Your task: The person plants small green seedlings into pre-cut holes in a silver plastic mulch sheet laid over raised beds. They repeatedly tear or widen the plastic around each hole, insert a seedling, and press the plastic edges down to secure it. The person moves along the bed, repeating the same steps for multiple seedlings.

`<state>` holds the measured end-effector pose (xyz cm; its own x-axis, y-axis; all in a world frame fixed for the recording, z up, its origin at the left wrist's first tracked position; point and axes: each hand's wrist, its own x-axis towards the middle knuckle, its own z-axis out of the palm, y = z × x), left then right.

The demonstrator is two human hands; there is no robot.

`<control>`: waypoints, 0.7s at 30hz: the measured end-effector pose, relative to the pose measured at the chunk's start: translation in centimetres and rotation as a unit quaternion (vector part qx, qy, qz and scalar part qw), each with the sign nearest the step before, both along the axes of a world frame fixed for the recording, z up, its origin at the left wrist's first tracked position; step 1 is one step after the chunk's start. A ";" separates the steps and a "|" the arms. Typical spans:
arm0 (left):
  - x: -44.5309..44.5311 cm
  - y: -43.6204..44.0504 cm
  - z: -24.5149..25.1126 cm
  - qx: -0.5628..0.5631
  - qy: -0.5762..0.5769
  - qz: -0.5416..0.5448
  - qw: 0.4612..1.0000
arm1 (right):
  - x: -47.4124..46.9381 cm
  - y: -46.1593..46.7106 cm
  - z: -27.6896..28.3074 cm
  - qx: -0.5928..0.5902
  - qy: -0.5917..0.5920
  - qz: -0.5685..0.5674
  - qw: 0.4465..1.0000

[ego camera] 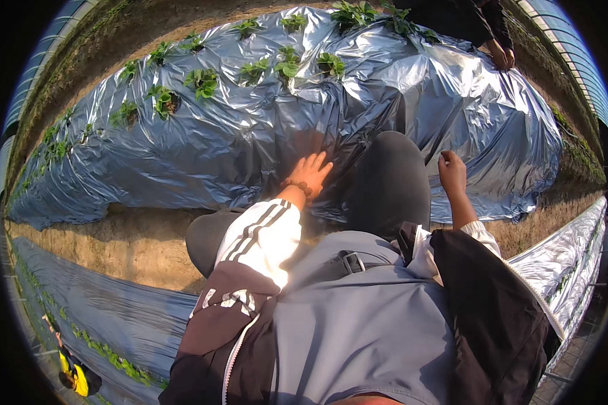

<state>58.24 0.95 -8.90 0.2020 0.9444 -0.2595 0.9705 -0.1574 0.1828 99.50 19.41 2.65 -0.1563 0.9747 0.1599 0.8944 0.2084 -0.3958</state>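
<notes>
Silver plastic mulch film covers a long raised bed in front of me, wrinkled over its top and side. My left hand, with a beaded bracelet at the wrist, rests with fingers spread against the film on the near side of the bed. To the right of my knee, my right hand is over the film with its fingers curled; whether it pinches any film is hard to tell. Leafy green plants, such as this one, stand in holes in the film along the bed's top.
A co-worker's hands touch the film at the upper right. Behind me lie a soil path and another film-covered bed with a row of plants. A person in yellow is at the lower left. My knees are close to the bed.
</notes>
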 end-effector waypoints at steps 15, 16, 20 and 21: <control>5.7 4.2 7.8 -0.181 0.037 0.159 0.970 | 5.4 11.1 6.4 -0.179 -0.248 0.033 0.951; 4.9 3.9 7.3 -0.193 0.010 0.173 0.966 | 6.1 11.4 5.6 -0.229 -0.259 0.004 0.938; 1.1 2.7 5.7 -0.250 -0.071 0.183 0.948 | 11.4 13.3 1.3 -0.266 -0.364 -0.022 0.892; 0.4 2.4 5.7 -0.233 -0.075 0.184 0.952 | 13.3 13.9 -0.2 -0.273 -0.339 -0.065 0.898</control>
